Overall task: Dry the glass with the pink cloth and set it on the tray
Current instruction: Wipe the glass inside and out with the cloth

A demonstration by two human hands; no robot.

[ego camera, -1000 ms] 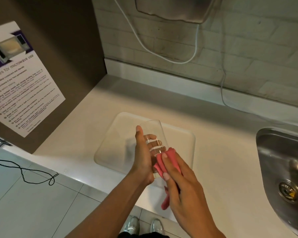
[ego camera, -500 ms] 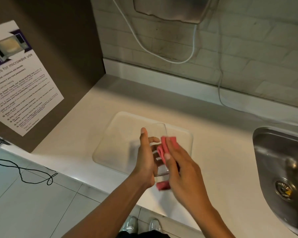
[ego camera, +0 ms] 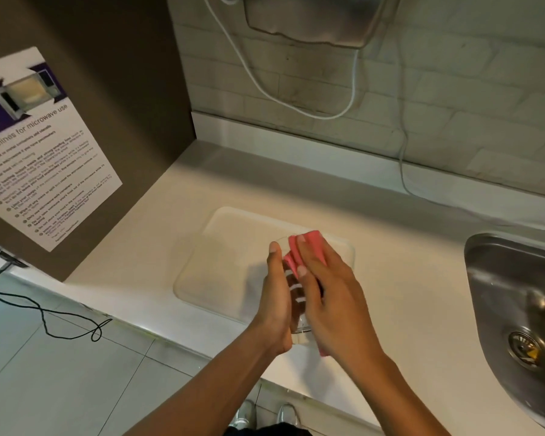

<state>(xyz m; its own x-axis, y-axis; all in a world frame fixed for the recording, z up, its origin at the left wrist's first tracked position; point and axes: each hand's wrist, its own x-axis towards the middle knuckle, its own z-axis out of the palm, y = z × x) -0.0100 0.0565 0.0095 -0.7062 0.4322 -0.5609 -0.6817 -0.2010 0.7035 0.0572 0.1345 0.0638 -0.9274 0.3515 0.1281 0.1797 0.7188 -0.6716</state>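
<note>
A clear glass [ego camera: 298, 322] is held tilted above the near right part of a pale translucent tray [ego camera: 221, 262] on the white counter. My left hand [ego camera: 277, 297] wraps the glass from the left. My right hand [ego camera: 331, 297] presses a folded pink cloth [ego camera: 309, 247] against the glass's upper side near its rim. A corner of the cloth shows below my right palm. Most of the glass is hidden between my hands.
A steel sink [ego camera: 516, 303] with a drain lies at the right. A white cord [ego camera: 403, 171] trails down the brick wall onto the counter. A brown panel with a microwave notice [ego camera: 41, 146] stands at the left. The counter's front edge runs under my forearms.
My right hand has slid the pink cloth up along the glass, from near its base toward its rim. The left hand keeps its hold on the glass.
</note>
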